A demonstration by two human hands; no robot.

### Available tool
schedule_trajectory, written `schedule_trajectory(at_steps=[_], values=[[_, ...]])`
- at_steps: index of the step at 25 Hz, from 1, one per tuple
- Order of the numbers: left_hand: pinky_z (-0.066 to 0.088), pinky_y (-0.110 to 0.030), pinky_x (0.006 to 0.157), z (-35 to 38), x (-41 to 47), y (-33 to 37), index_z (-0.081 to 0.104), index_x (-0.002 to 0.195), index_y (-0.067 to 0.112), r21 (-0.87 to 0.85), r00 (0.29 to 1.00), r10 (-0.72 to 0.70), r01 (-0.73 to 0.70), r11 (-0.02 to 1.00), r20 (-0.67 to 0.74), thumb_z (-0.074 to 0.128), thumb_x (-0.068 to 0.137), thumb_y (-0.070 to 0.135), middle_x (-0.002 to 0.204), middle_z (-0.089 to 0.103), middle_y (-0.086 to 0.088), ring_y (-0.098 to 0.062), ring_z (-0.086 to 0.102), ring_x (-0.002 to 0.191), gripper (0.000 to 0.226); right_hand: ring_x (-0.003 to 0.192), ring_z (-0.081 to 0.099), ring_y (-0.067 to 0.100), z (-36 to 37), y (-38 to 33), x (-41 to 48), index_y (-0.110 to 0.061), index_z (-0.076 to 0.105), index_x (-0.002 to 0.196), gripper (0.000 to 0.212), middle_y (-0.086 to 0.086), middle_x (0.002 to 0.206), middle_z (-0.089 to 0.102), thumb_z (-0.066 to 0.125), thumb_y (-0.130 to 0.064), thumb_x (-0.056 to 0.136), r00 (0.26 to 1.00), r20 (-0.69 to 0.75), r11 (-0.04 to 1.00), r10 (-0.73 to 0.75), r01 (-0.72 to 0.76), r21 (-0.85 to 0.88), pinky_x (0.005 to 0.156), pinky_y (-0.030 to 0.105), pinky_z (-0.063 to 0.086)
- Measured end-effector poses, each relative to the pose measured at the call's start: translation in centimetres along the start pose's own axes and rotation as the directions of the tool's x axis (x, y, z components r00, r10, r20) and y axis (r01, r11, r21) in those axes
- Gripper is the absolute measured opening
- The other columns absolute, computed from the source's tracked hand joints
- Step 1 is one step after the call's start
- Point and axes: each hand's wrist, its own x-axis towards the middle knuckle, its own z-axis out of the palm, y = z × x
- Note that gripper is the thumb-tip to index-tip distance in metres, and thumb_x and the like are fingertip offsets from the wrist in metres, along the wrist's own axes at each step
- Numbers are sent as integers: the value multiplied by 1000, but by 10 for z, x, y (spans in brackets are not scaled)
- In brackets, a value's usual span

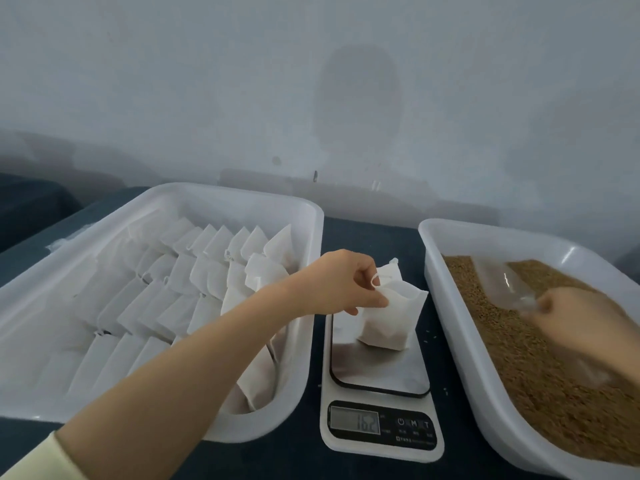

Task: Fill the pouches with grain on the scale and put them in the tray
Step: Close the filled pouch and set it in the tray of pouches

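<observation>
A white fabric pouch (391, 317) stands on the steel plate of a kitchen scale (379, 375) in the middle of the table, with grain showing through its lower part. My left hand (346, 282) pinches the pouch's top edge and holds it upright. My right hand (575, 317), blurred by motion, grips the handle of a clear plastic scoop (502, 282) that lies over the brown grain (540, 368) in the right tray (460, 306). The left tray (304, 216) holds several white pouches in rows.
The scale's display (355, 420) is lit, its digits blurred. A few loose grains lie on the dark tabletop (374, 230) beside the scale. A pale wall rises right behind the trays.
</observation>
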Motion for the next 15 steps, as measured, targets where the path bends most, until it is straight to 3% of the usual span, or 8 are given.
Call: schedule_trajectory(at_steps=[4,6,9,10,12,14,15], values=[[59,-38,79,1,1,0,57,78,18,-10,999,-37,37,999,-6,74,82,26,61,64,12,-14,65,68,19,58,55,12,9,-22,4,-13,50,69,31,2,68,57,49,-28,96,978,188,984,85,-52,-172,44,21,36],[58,-41,82,2,1,-1,56,78,19,-2,999,-50,50,999,2,73,83,29,60,65,12,-15,65,69,20,60,54,13,11,-26,2,-12,51,69,31,2,69,55,49,-25,97,958,264,969,109,-43,-244,48,22,40],[57,-43,84,4,1,-1,55,78,21,8,998,-56,56,998,2,71,83,30,61,65,13,-17,66,71,19,69,60,16,3,-31,-8,-9,57,80,27,3,76,58,52,-30,96,979,183,949,91,-30,-312,58,26,49],[57,-43,85,4,1,-1,55,78,22,8,998,-56,56,998,0,70,84,30,60,65,13,-17,66,71,18,71,61,15,-2,-35,-11,-10,58,83,26,1,80,61,53,-33,95,995,99,962,14,14,-273,58,25,48],[57,-42,85,6,1,0,54,78,22,12,999,-50,50,999,2,68,86,28,56,61,15,-15,63,67,18,85,63,9,-14,-52,-20,-19,62,105,29,-7,99,64,57,-43,90,966,-26,964,-257,258,56,69,20,47],[58,-41,83,5,1,1,53,78,22,13,999,-41,41,999,5,67,87,26,53,59,16,-12,60,64,17,90,58,-8,-26,-81,-38,-41,54,121,47,-23,108,59,67,-52,78,876,68,825,-477,420,378,74,16,45],[58,-41,83,5,1,1,53,79,21,17,999,-35,35,999,6,66,88,25,52,59,15,-10,59,62,17,84,56,-14,-24,-94,-46,-47,53,119,49,-26,102,58,71,-53,73,837,130,791,-531,435,429,70,11,45]])
